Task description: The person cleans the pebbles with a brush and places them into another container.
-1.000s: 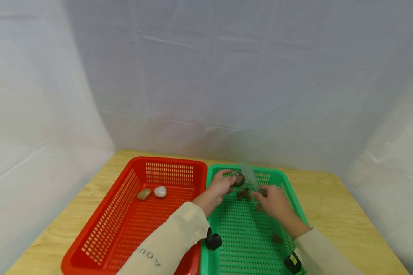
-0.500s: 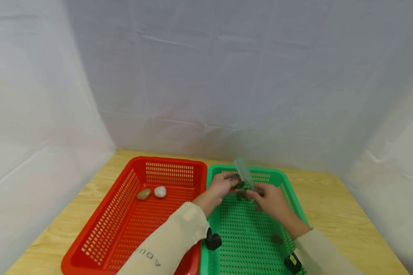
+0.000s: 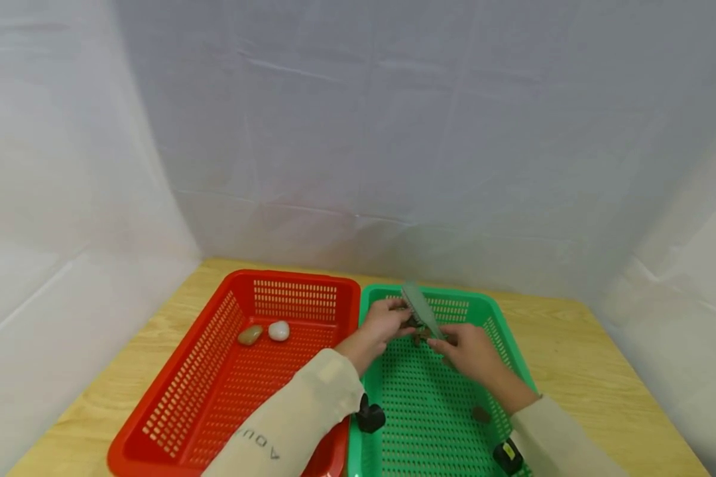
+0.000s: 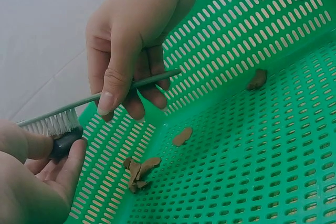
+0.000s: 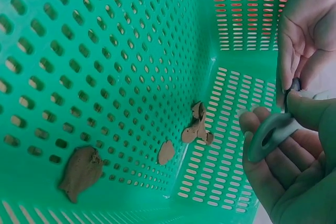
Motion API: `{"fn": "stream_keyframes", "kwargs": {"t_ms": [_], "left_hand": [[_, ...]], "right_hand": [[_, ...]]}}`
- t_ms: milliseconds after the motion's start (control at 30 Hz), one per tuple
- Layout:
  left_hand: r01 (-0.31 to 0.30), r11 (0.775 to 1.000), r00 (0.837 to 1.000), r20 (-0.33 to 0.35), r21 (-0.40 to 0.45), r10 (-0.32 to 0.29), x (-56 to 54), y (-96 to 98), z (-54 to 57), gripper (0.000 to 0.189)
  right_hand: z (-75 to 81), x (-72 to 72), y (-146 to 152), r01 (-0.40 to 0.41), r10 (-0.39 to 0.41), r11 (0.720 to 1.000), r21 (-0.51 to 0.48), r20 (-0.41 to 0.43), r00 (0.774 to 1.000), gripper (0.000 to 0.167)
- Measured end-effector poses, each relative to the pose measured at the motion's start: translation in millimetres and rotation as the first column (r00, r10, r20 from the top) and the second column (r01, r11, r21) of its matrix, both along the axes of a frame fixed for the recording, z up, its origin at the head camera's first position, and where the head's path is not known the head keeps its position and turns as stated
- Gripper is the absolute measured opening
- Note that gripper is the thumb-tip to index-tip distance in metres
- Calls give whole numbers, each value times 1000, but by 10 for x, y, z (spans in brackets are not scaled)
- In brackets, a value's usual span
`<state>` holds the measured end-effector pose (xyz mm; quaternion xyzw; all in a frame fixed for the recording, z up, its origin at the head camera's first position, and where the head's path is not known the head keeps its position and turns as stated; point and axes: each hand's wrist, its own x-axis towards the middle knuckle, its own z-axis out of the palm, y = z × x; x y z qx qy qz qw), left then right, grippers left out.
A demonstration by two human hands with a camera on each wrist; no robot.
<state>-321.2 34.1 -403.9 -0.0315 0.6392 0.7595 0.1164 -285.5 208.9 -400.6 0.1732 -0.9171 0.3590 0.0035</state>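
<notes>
Over the back of the green basket (image 3: pixel 429 411), my left hand (image 3: pixel 383 326) pinches a dark smooth stone (image 4: pixel 66 143) between thumb and fingers. My right hand (image 3: pixel 468 348) grips the handle of a grey-green brush (image 3: pixel 422 311). Its white bristles (image 4: pixel 55 123) touch the top of the stone in the left wrist view. In the right wrist view the handle's end, with a hanging hole, rests across the right fingers. Below the hands, a crumpled clump of brown clay-like pieces (image 4: pixel 137 172) lies in the basket. The brush head hides most of the stone in the head view.
A red basket (image 3: pixel 173 397) stands against the green one's left side, holding a tan stone (image 3: pixel 250 335) and a white stone (image 3: pixel 279 330). Further brown pieces (image 5: pixel 83 172) lie on the green basket floor. White sheeting (image 3: pixel 358 132) surrounds the wooden table (image 3: pixel 579 371).
The brush head has shifted left and down, from beside the stone onto it. Both hands stay nearly in place; the left fingers and the stone have turned slightly.
</notes>
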Motion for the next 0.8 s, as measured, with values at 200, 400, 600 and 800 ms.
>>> {"fn": "stream_keyframes", "kwargs": {"t_ms": [200,400,600,800], "left_hand": [[-1,1000,1000,0,-3,1,3,2,12,39],[-13,1000,1000,0,2,13,-3,4,14,37],[-27,999,999,32,20,27,-10,-2,18,34],[-33,999,998,60,30,31,-11,6,27,33]], "right_hand": [[16,16,1,53,-53,999,3,18,998,24],[35,12,16,67,-66,998,-13,26,997,25],[30,-3,34,101,-102,995,-25,-15,995,27],[25,-6,37,125,-135,989,-83,-128,982,29]]}}
